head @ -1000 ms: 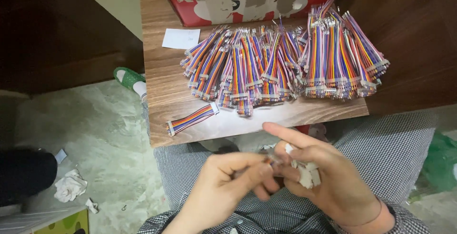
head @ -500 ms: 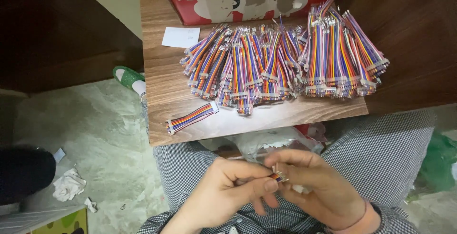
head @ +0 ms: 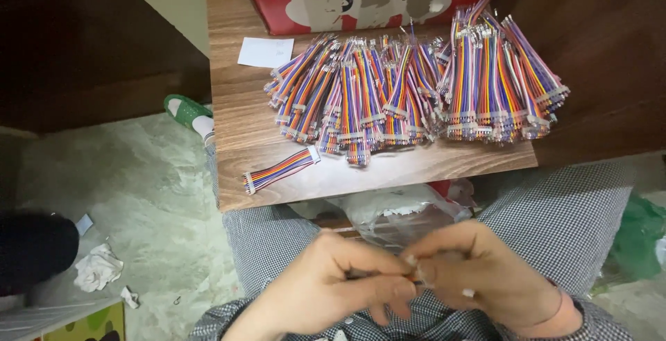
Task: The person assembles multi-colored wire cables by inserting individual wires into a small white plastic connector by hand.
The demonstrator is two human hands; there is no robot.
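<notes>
two hands: left hand [head: 326, 292], right hand [head: 485, 282]. one worktop [head: 236, 115]. one loose ribbon cable [head: 281, 169]. one big cable heap [head: 416, 91], too many to count. one paper slip [head: 266, 52]. one red box [head: 277, 8]. one plastic bag [head: 399, 212]. one green slipper [head: 184, 111].

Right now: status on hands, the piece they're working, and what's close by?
Left hand and right hand pinched together over lap on a small part, mostly hidden. Rainbow cable pile on wooden table, untouched.
</notes>
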